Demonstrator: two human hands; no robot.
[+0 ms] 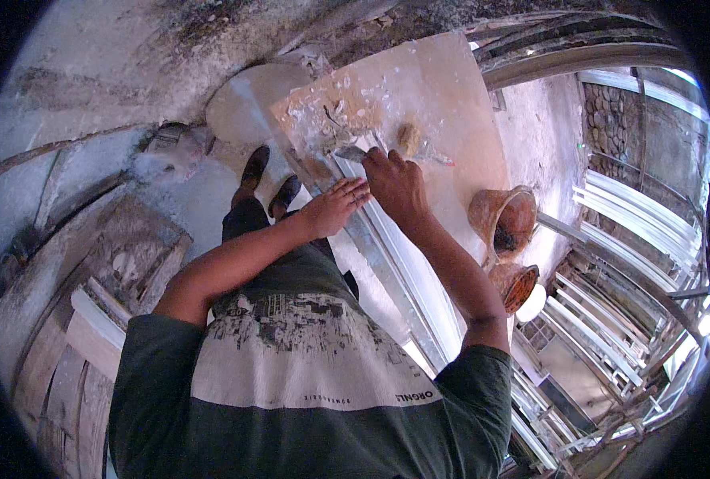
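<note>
A flat grey metal scraper [352, 153] is jutting leftward from the right grip [395, 182] at the upper centre of the frame; that grip is clamping it, its handle hiding inside the fist. The left grip [339, 206] is lying unclenched, fingers outstretched, over the edge of a long white grooved strip [411, 279]. The strip is running straight and pale toward the lower right. Whitish crumbs [323, 112] are roughening the tan smooth-topped bench [463, 120], where a fuzzy tan clump [408, 139] is sitting just beyond the right grip.
</note>
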